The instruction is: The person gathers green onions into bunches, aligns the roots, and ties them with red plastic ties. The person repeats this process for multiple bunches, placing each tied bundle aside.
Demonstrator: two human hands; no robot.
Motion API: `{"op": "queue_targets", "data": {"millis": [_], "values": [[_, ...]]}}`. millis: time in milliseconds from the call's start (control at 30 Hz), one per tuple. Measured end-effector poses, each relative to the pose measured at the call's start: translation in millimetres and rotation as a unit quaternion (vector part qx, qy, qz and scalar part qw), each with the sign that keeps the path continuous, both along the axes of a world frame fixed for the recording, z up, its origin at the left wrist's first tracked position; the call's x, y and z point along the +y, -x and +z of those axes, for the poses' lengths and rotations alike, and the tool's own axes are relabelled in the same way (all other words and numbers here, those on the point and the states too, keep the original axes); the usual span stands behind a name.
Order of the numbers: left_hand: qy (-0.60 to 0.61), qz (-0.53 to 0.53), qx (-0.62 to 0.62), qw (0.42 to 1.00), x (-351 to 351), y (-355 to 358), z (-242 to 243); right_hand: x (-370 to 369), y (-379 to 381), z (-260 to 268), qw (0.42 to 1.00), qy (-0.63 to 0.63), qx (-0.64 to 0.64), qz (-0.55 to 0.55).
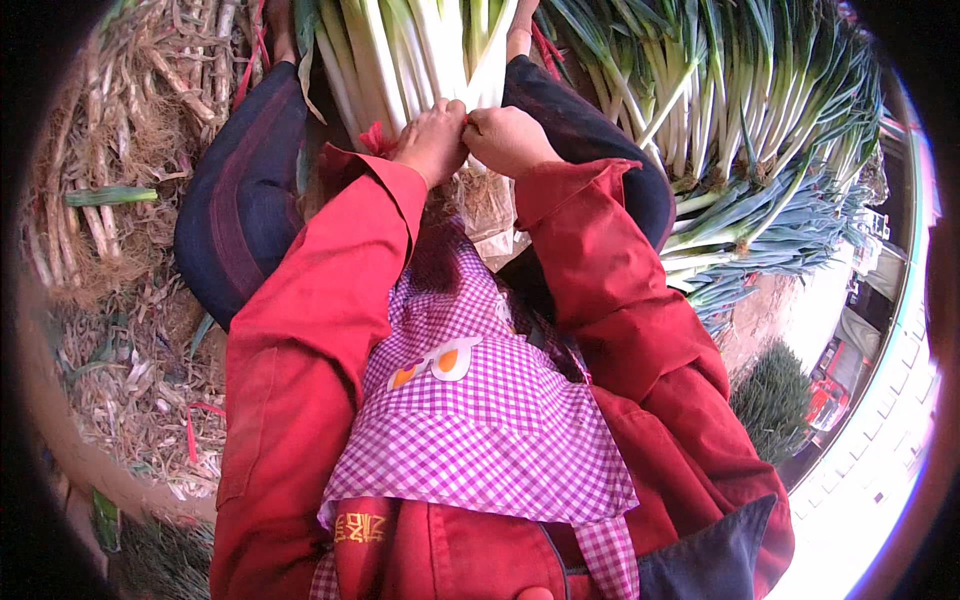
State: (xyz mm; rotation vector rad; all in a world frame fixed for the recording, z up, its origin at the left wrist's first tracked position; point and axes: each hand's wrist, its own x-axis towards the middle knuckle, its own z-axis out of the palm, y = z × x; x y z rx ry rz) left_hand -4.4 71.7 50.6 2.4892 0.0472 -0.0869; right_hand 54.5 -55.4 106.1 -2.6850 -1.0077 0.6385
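Observation:
A bundle of leeks or large green onions [420, 56], white stalks toward me, stands between my knees. My left hand [435, 144] lies across the near side of the stalks, its fingers bent. Against its fingertips sits my right hand [510, 139], closed in a pinch. A speck of red shows where the two hands meet, and a red tie [377, 140] sticks out beside my left hand. Both hands appear to grip this tie; most of it is hidden behind them. Below my hands, the root end of the bundle rests near a brownish wrapping [489, 206].
Untrimmed stalks with dry roots [112, 157] are heaped at left, above peeled skins and scraps [150, 390]. Many green-topped leeks [720, 112] stand at right, with others lying [757, 225] below them. A red strip [193, 431] lies among the scraps. Vehicles stand farther right.

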Motion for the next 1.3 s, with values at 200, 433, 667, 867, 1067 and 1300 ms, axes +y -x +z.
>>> {"op": "queue_targets", "data": {"millis": [200, 433, 667, 867, 1067, 1300], "values": [[0.017, -0.006, 0.016, 1.0, -1, -1, -4, -6, -26, 6, 0.977, -0.138, 0.108, -0.118], [-0.03, -0.013, -0.018, 0.999, -1, 3, -13, -7, -27, -21, 0.994, 0.055, 0.018, 0.096], [0.175, 0.072, -0.121, 0.974, 3, 13, -27, -22, -53, -38, 0.989, 0.04, 0.034, 0.136], [0.459, 0.188, 0.009, 0.868, -3, 11, -23, -22, -43, -57, 0.993, 0.058, 0.022, 0.101], [0.58, 0.209, 0.201, 0.761, 29, 1, -10, -20, -38, -21, 0.984, 0.096, -0.022, 0.147], [0.519, 0.174, 0.263, 0.794, 47, 5, 9, -42, -50, -8, 0.984, 0.028, -0.027, 0.176]]}}
